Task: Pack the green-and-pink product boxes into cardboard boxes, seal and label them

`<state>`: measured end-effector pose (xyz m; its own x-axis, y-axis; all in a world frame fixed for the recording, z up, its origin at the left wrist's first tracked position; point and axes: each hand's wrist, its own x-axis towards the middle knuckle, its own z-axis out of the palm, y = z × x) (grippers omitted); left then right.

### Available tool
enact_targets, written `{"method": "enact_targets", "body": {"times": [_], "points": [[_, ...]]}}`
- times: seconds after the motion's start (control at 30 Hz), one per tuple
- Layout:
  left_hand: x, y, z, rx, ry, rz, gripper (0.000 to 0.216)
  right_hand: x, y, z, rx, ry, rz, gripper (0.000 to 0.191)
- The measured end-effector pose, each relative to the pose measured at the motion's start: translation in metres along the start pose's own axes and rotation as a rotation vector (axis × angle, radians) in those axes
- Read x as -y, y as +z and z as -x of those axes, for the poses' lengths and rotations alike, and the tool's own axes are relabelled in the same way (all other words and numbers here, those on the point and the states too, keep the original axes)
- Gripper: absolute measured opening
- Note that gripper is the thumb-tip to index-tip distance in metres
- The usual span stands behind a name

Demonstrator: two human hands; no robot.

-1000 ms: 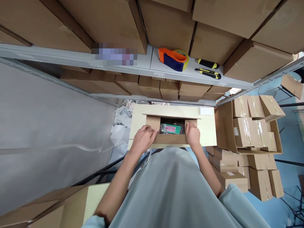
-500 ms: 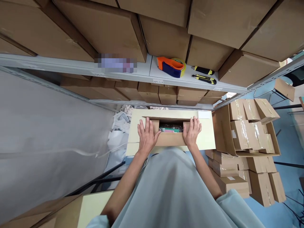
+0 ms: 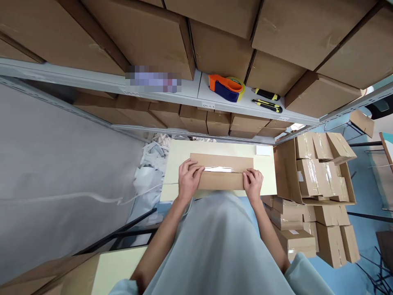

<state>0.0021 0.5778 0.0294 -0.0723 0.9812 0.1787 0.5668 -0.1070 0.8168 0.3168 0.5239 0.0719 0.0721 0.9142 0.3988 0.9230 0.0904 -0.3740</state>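
A small cardboard box (image 3: 221, 181) lies on the pale worktable, its long flaps folded inward so the inside is hidden. Along the far flap's edge (image 3: 218, 169) runs a shiny strip of clear tape. My left hand (image 3: 188, 180) is closed at the box's left end, thumb and fingertips pinching the flap edge beside the strip. At the right end my right hand (image 3: 253, 183) is closed too, fingertips gripping the flap corner.
A shelf ahead holds large cartons, an orange-and-blue tape dispenser (image 3: 226, 88) and two box cutters (image 3: 267, 106). A white slip (image 3: 263, 150) lies at the table's far right. Right of the table, an open carton (image 3: 287, 172) holds several taped boxes; more are stacked below.
The long flaps have been folded over, covering the opening and the packed contents. My hands have gone from lying spread on the end flaps to pinching the flap edges at both ends.
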Motion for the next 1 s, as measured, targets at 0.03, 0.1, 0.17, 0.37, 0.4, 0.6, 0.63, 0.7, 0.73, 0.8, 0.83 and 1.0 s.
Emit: {"method": "enact_targets", "body": {"times": [0.03,0.1,0.17,0.37,0.4,0.6,0.63,0.7,0.73,0.8,0.83,1.0], "points": [[0.003,0.002,-0.004,-0.003,-0.046,0.027,0.036,-0.002,0.002,-0.003,0.018,0.049,-0.026,0.031],[0.009,0.005,-0.013,0.039,-0.119,0.085,0.061,-0.007,0.006,-0.013,0.065,0.172,-0.088,0.044],[0.016,0.006,-0.021,0.129,-0.145,0.142,0.082,-0.013,0.009,-0.025,0.169,0.296,-0.177,0.071],[0.023,0.0,-0.021,0.248,-0.096,0.129,0.085,-0.024,0.003,-0.038,0.475,0.395,-0.299,0.095],[0.022,0.0,-0.018,0.253,-0.084,0.111,0.083,-0.023,0.002,-0.037,0.484,0.387,-0.243,0.093],[0.018,0.001,-0.01,0.237,-0.018,-0.003,0.075,-0.007,0.0,-0.043,0.533,0.312,0.197,0.081],[0.018,0.001,-0.011,0.232,-0.007,-0.019,0.075,-0.003,0.0,-0.045,0.538,0.304,0.235,0.081],[0.02,0.002,-0.012,0.228,0.01,-0.049,0.074,0.002,-0.001,-0.048,0.551,0.304,0.277,0.08],[0.021,0.002,-0.013,0.224,0.015,-0.062,0.074,0.005,-0.002,-0.05,0.56,0.312,0.285,0.079],[0.026,0.004,-0.014,0.2,0.024,-0.089,0.074,0.009,-0.003,-0.052,0.579,0.33,0.282,0.078],[0.028,0.006,-0.015,0.177,0.032,-0.103,0.073,0.01,-0.002,-0.053,0.585,0.34,0.276,0.078],[0.042,0.021,-0.02,0.059,0.036,-0.187,0.07,-0.002,0.012,-0.051,0.526,0.287,0.223,0.079]]}}
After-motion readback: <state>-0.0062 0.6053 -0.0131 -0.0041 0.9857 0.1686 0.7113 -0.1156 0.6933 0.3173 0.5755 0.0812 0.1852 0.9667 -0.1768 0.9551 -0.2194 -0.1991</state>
